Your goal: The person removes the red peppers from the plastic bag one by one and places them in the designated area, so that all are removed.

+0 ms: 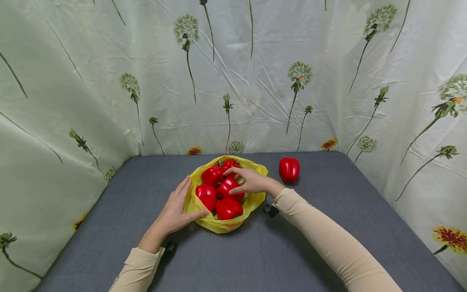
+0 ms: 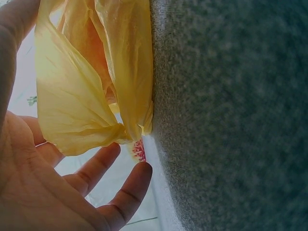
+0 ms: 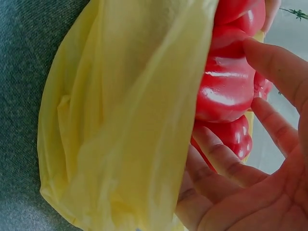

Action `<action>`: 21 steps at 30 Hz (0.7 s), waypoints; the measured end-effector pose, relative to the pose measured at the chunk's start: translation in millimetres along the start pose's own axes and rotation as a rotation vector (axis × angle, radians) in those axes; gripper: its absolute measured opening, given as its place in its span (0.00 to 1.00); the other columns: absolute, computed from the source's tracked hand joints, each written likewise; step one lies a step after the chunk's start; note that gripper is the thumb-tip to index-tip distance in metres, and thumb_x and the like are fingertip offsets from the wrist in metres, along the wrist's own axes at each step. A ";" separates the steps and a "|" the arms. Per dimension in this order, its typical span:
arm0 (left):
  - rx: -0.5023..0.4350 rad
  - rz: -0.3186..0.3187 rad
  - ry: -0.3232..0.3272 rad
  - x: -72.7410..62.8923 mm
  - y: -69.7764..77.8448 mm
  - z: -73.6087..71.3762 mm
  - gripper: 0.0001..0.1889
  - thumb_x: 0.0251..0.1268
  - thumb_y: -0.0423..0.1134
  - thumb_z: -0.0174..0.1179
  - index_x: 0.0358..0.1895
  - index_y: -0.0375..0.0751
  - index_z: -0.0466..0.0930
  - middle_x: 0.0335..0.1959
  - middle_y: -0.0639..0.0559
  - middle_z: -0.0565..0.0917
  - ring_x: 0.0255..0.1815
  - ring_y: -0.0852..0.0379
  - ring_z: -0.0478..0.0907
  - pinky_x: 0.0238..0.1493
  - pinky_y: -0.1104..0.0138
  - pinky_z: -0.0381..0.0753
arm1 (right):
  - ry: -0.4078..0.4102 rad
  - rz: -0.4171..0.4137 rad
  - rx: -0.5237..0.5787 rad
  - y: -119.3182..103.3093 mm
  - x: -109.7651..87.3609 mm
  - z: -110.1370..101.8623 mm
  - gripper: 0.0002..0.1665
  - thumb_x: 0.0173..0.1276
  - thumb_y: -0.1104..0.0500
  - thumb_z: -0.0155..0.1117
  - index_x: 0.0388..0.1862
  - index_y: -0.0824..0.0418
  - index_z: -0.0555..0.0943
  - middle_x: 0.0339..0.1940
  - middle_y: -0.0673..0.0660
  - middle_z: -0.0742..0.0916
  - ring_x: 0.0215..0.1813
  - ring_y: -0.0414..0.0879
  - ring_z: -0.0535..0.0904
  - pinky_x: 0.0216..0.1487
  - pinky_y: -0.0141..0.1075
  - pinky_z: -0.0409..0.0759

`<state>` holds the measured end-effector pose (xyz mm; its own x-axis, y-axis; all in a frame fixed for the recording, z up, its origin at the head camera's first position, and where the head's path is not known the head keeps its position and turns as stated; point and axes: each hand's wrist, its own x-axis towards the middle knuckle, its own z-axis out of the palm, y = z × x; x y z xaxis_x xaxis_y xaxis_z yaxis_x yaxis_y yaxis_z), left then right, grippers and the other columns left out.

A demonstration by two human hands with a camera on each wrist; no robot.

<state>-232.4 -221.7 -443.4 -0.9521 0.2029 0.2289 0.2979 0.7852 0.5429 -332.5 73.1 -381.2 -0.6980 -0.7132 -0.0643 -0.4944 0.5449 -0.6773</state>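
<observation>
A yellow plastic bag (image 1: 219, 228) stands with its mouth spread wide and holds several red bell peppers (image 1: 206, 197). My left hand (image 1: 177, 207) lies along the bag's left side, fingers extended and thumb at the front rim. In the left wrist view, its fingers are spread beside the thin yellow plastic (image 2: 72, 96). My right hand (image 1: 248, 181) reaches over the right rim into the bag, with fingers and thumb apart around a bell pepper (image 1: 225, 186). The right wrist view has the thumb tip at that pepper (image 3: 224, 96), while the bag wall hides part of the other fingers.
Another red bell pepper (image 1: 289, 170) rests on the grey tabletop (image 1: 219, 263), to the right of the bag near the back edge. A pale curtain (image 1: 255, 113) with dandelion prints hangs behind and at both sides. Each wrist carries a small black device (image 1: 270, 210).
</observation>
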 end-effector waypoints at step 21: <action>-0.004 0.004 -0.003 0.9 0.3 -0.4 0.63 0.60 0.64 0.75 0.87 0.34 0.49 0.89 0.37 0.52 0.87 0.31 0.54 0.83 0.29 0.52 | -0.015 0.028 -0.062 -1.8 3.2 6.9 0.37 0.70 0.52 0.78 0.75 0.53 0.75 0.68 0.60 0.82 0.64 0.52 0.80 0.62 0.41 0.84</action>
<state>-233.1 -221.6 -442.7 -0.9512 0.2075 0.2286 0.3017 0.7819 0.5455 -330.2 66.8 -385.2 -0.7045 -0.7034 -0.0944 -0.5062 0.5912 -0.6279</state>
